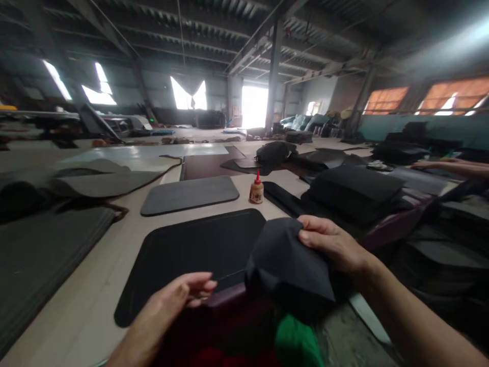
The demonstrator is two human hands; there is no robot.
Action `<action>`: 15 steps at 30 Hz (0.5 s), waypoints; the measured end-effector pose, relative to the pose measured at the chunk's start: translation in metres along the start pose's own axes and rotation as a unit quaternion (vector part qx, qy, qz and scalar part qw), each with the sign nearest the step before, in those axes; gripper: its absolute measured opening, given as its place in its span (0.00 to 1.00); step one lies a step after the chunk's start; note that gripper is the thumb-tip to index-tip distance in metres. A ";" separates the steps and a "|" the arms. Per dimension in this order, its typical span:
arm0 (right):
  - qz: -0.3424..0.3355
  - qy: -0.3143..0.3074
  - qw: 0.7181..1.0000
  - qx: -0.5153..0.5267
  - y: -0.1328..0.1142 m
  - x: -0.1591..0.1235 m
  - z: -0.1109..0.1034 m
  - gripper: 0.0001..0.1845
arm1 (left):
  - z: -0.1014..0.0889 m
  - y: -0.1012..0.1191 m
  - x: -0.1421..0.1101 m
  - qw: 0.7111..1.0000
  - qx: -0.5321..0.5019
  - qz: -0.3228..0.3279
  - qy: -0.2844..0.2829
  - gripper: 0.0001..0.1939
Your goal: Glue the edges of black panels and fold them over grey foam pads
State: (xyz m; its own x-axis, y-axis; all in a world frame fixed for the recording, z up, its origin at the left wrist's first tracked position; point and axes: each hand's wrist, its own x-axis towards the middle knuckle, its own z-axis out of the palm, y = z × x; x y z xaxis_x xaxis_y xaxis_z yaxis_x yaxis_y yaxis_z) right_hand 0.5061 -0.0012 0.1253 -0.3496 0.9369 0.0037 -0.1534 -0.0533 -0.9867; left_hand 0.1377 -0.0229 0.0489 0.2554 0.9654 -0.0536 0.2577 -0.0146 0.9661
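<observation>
Black sheet point(284, 257) gripped by the right hand point(330, 242), right of centre in the lower frame.
I see thumb and fingers pinching its upper edge; the left hand point(179, 293), lower left of centre, is half open, fingers loosely bent, near the dark mat point(194, 244).

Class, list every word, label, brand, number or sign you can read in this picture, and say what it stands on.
No text can be read.
Bottle: dark markings, too blurred to read.
Reddish patch beside the bright doorway: too small to tell.
Dark piece in the right hand: no lettering shows.
</observation>
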 end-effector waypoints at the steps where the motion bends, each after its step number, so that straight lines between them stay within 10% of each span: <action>1: 0.021 -0.042 0.999 0.005 0.003 -0.001 0.015 0.17 | 0.019 0.006 0.000 0.991 -0.111 -0.026 -0.068 0.39; 4: 0.067 -0.133 0.989 -0.001 0.012 0.001 0.047 0.19 | 0.067 0.030 0.000 0.903 -0.364 -0.090 -0.212 0.42; 7: 0.088 -0.178 0.980 -0.002 0.020 0.007 0.062 0.19 | 0.082 0.046 -0.003 0.871 -0.445 -0.127 -0.162 0.22; 15: 0.172 -0.289 0.923 -0.189 0.056 0.000 0.032 0.20 | -0.001 0.053 -0.041 0.945 -0.253 -0.144 0.151 0.25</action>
State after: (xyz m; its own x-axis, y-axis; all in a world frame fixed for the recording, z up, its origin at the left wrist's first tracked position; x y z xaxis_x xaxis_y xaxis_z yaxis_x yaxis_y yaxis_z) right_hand 0.4677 -0.0150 0.0753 -0.7691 0.5404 -0.3414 0.3533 -0.0857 -0.9316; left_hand 0.1403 -0.0627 0.1022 -0.0538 0.9416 -0.3324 -0.2220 0.3133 0.9234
